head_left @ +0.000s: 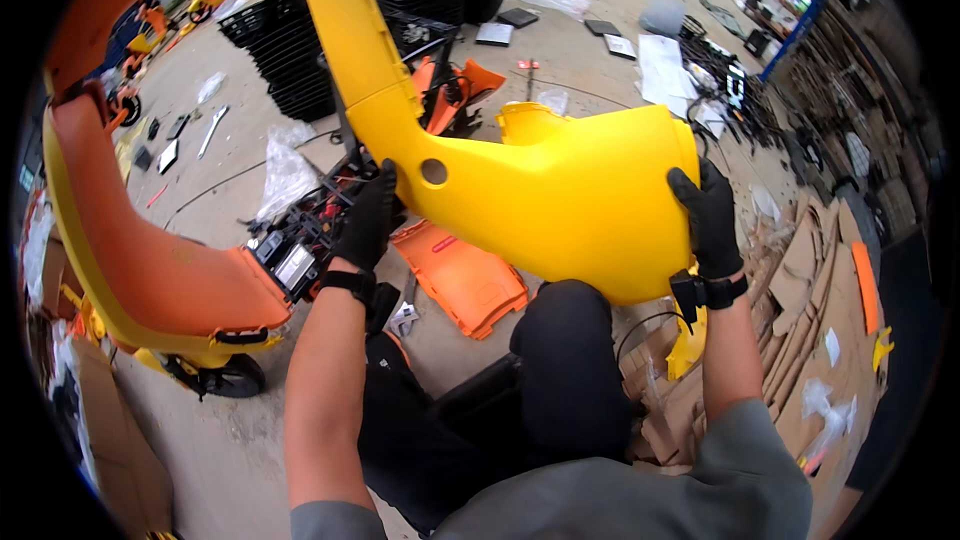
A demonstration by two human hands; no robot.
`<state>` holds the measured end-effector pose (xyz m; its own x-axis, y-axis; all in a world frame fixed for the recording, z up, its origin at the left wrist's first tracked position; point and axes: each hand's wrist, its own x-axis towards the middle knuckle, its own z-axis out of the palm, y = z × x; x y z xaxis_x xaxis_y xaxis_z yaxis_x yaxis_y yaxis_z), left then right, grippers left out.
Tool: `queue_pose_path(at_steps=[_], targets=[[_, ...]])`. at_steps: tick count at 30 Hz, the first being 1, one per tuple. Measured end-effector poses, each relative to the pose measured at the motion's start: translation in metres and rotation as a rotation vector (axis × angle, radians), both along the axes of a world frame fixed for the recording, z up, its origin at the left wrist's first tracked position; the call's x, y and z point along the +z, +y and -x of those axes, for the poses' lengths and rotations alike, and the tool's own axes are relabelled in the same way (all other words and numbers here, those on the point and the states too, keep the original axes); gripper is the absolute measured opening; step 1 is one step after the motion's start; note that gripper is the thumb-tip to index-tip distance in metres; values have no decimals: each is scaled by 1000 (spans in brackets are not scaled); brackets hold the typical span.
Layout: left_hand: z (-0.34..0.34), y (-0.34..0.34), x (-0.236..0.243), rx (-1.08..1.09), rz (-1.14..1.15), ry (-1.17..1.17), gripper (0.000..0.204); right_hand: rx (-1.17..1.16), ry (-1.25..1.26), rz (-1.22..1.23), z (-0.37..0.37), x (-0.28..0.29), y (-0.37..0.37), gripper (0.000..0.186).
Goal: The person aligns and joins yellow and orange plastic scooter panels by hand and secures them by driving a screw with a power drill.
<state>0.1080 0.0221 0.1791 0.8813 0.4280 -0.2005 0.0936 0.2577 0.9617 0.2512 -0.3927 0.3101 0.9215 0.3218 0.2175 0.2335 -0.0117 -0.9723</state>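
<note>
A large, curved, glossy yellow plastic shell (560, 200) spans the middle, its narrow neck running up to eleven o'clock. The black-gloved left hand (368, 218) holds its edge at nine o'clock; the black-gloved right hand (712, 220) clasps its broad end at three. Its neck looks already joined at a seam; the ribbed orange plastic panel (462, 278) at seven o'clock lies loose, apparently unfitted, and black mechanical parts (305, 230) at nine remain uncovered.

Yellow panel (560, 195) cut off by upper edge.
</note>
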Motion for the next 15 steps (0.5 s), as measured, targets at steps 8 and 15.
queue_pose_path(at_steps=[8, 15], targets=[[8, -35, 24, -77, -183, 158, 71, -14, -27, 7, -2, 1, 12, 33], [0, -42, 12, 77, 157, 66, 52, -23, -11, -94, 2, -8, 25, 33]])
